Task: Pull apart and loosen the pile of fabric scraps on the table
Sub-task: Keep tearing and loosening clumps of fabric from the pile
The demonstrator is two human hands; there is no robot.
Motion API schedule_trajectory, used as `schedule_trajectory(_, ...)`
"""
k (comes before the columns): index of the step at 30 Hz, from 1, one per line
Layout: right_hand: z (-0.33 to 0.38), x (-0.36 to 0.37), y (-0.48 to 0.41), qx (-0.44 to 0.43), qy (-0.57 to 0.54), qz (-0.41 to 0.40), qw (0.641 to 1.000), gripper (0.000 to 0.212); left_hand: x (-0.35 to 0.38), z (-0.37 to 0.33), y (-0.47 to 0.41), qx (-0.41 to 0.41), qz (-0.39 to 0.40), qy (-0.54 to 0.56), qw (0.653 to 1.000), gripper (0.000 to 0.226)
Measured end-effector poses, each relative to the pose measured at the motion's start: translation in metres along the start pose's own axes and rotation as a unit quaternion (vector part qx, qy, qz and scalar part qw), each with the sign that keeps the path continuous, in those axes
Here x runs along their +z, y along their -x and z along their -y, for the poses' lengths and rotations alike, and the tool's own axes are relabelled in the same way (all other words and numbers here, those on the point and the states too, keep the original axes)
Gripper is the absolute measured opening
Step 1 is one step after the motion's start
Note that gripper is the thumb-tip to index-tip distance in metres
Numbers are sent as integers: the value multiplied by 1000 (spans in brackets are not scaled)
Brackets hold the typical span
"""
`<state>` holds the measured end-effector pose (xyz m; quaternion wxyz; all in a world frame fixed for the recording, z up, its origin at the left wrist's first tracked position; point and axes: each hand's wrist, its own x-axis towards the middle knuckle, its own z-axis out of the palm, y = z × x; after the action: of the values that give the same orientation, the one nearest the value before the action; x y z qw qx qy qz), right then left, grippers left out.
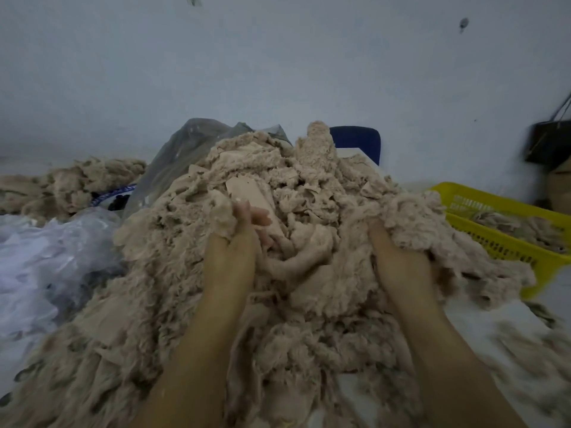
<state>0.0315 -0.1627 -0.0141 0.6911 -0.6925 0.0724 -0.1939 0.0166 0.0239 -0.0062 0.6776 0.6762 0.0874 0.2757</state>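
Pile of fabric scraps (309,196): beige, fluffy, fills the centre of the frame on the white desk (482,322) and spills to the lower left. Your left grip (244,233), centre of frame, is sunk in the pile, its fingers curled round a tuft of scraps. Your right grip (398,261), right of centre, lies under a clump. Its fingers are buried; cannot tell if it holds or lies wide. Yellow basket (494,208) at the right edge, scraps inside, touching the pile. Clear plastic bags (46,251) at left. Smaller heap (71,183) behind them.

left grip (242,233) clutches scrap pile (309,180), right grip (398,257) half buried.
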Motion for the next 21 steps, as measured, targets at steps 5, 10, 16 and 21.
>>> schedule_trajectory(5,20,30,14,-80,419,200,882,25,25,7,32,-105,300,20,948,62)
schedule_trajectory(10,30,52,23,-216,570,312,729,28,26,2,24,-372,276,271,844,44)
schedule_trajectory(16,1,37,33,-114,175,355,911,35,20,-16,-12,-328,115,262,901,42)
schedule_trajectory(21,-7,7,19,-35,73,250,965,38,14,-40,-34,-284,140,306,898,34)
